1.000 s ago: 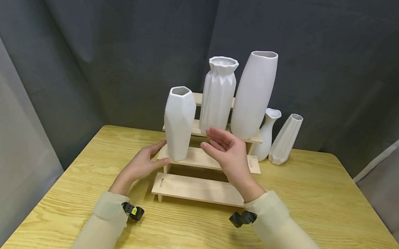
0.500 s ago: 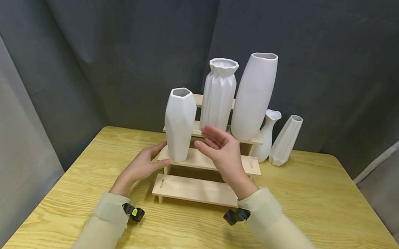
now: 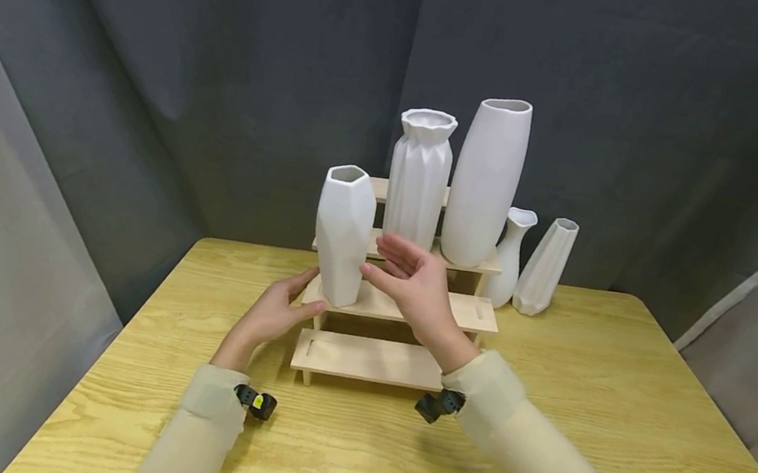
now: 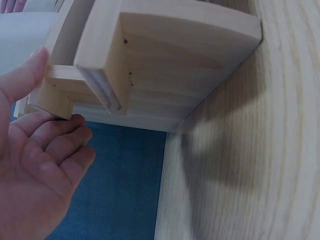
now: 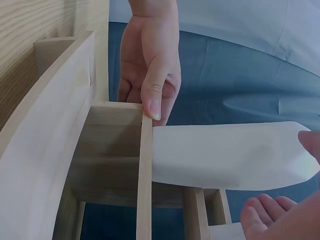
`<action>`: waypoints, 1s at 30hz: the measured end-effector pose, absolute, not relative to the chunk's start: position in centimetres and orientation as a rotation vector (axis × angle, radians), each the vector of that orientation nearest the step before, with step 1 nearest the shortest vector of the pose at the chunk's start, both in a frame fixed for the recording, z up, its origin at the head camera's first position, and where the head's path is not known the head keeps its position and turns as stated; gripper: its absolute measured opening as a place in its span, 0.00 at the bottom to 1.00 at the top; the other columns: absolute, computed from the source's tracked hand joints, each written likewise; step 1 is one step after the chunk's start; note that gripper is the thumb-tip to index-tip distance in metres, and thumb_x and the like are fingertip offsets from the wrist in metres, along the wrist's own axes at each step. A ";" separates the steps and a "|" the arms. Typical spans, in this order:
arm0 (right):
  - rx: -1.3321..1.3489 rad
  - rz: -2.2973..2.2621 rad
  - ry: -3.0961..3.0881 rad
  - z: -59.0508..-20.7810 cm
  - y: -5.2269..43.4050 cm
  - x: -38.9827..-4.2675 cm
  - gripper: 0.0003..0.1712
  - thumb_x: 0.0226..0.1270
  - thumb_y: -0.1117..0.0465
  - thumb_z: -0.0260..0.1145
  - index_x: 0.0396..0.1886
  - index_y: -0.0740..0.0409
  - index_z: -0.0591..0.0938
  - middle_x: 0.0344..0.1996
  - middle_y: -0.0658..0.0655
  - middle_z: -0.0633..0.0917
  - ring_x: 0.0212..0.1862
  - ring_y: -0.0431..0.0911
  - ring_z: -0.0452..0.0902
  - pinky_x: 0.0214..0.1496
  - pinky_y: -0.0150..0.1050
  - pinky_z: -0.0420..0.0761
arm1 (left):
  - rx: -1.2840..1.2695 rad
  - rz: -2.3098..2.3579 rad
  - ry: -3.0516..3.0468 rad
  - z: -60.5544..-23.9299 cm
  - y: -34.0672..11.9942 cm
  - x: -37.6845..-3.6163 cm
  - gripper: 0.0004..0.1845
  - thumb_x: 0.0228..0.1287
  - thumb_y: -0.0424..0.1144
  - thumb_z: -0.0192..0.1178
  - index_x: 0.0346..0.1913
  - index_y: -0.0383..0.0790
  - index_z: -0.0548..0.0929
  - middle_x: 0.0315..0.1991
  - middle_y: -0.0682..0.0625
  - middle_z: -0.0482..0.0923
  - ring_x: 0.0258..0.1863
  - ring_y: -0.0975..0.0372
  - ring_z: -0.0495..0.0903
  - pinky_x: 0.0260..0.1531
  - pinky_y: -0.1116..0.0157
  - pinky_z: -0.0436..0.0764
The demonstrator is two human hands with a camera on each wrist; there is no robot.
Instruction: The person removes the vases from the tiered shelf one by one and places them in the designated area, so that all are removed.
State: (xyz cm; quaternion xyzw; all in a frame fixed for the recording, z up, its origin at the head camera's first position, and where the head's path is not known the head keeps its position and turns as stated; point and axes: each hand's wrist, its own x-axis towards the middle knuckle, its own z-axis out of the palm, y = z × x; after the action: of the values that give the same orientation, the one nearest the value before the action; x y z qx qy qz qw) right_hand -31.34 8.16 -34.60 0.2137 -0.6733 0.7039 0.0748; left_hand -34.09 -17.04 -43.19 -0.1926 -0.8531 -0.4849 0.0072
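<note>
At the centre of the head view a white faceted ceramic vase with an angular mouth [image 3: 342, 234] stands upright on the second step from the bottom of a pale stepped wooden display stand [image 3: 371, 360], at that step's left end. The left hand [image 3: 273, 312] lies just left of the vase's foot, its thumb resting on the edge of that step beside the vase base and its fingers loose and nearly straight; it grips nothing. In the left wrist view the same hand [image 4: 37, 170] fills the lower left of the frame, palm open, thumb tip against the stand's end piece [image 4: 150, 75]. The right hand [image 3: 414, 284] is raised just right of the vase, palm turned toward it, fingers straight and spread; its fingertips look very close to the vase's side, but whether they touch cannot be told. In the right wrist view the vase [image 5: 225, 157] lies across the middle of the frame, and the right fingertips [image 5: 265, 212] show at the lower right.

Higher on the stand, in the upper middle of the head view, stand a white pleated vase with a scalloped rim [image 3: 418, 178] and a tall smooth white vase [image 3: 485, 179]. To their right, on the yellow wood-grain table [image 3: 612, 423], stand a small white vase with a flared lip [image 3: 507, 256] and a white ribbed tapering vase [image 3: 546, 265]. A dark grey curtain [image 3: 231, 53] hangs behind.
</note>
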 end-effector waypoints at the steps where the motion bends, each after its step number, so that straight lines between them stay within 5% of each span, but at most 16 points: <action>1: 0.638 2.117 -2.016 -34.5 8.0 -31.4 0.37 0.58 0.65 0.76 0.66 0.68 0.73 0.61 0.60 0.78 0.64 0.54 0.73 0.63 0.38 0.75 | -0.601 -1.514 -2.665 -43.2 -17.0 -34.1 0.41 0.67 0.54 0.63 0.77 0.42 0.59 0.75 0.47 0.58 0.73 0.51 0.57 0.70 0.49 0.60; 9: 0.610 2.137 -2.011 -34.4 7.3 -31.6 0.37 0.56 0.66 0.77 0.65 0.67 0.74 0.61 0.60 0.78 0.64 0.51 0.73 0.63 0.36 0.74 | -0.597 -1.521 -2.670 -43.0 -17.1 -34.3 0.41 0.67 0.54 0.63 0.77 0.44 0.59 0.75 0.48 0.58 0.73 0.51 0.57 0.70 0.49 0.60; 17: 0.598 2.122 -2.026 -34.5 6.8 -31.9 0.37 0.56 0.63 0.78 0.65 0.65 0.75 0.60 0.57 0.79 0.62 0.48 0.74 0.67 0.45 0.71 | -0.580 -1.538 -2.682 -43.1 -17.2 -34.1 0.41 0.67 0.54 0.63 0.78 0.45 0.58 0.75 0.49 0.57 0.73 0.51 0.56 0.70 0.49 0.60; 30: 0.582 2.080 -2.044 -34.7 5.6 -32.8 0.37 0.55 0.60 0.79 0.64 0.62 0.76 0.59 0.56 0.80 0.61 0.47 0.75 0.66 0.38 0.71 | -0.602 -1.530 -2.666 -43.1 -17.1 -34.1 0.41 0.67 0.53 0.63 0.77 0.44 0.59 0.75 0.48 0.58 0.73 0.51 0.57 0.70 0.49 0.60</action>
State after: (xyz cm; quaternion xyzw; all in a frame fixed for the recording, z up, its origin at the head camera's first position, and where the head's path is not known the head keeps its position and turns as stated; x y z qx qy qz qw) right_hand -32.82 5.56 -34.66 0.1949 -0.6849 0.6970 0.0840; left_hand -34.15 -17.13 -43.10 -0.1921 -0.8513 -0.4883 0.0047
